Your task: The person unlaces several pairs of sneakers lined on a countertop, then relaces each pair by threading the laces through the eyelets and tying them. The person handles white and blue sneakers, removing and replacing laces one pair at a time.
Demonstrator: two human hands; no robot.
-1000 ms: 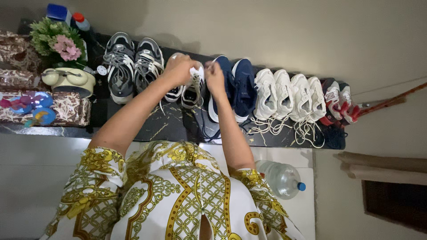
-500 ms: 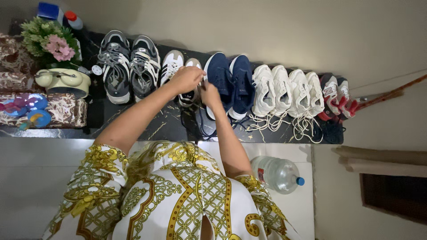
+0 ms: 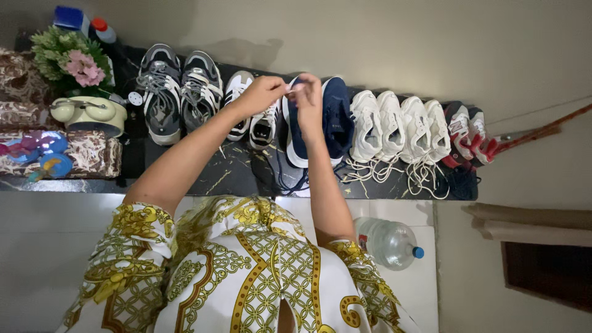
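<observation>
**Both hands at the laces of a white striped sneaker**

Nearest the camera, along the bottom of the frame, is the person's yellow-and-white patterned garment [image 3: 246,277]. Just right of it, on the pale floor at lower right, a clear plastic water bottle [image 3: 387,243] lies on its side, blue cap toward the right.

Both forearms reach up from the garment toward the upper middle of the frame. The left hand [image 3: 262,95] and the right hand [image 3: 308,98] meet over the white sneaker with dark stripes [image 3: 266,123], fingers curled and pinched together; they appear to grip its white lace, though the lace itself is too thin to make out. The sneaker stands on the dark marbled shelf [image 3: 237,176], in the row of shoes. Its long axis runs up and down the frame, toe toward the wall at the top, heel toward the person. Its mate [image 3: 237,102] sits just left, partly hidden by the left wrist.

Left of that pair are grey and black trainers [image 3: 179,92]; right of it, navy sneakers [image 3: 336,120], two white pairs [image 3: 401,129] with loose laces, then a red and white pair [image 3: 468,132]. All point the same way.

At upper left sit a pot of pink flowers [image 3: 71,58] and a cream alarm clock [image 3: 89,112].
</observation>
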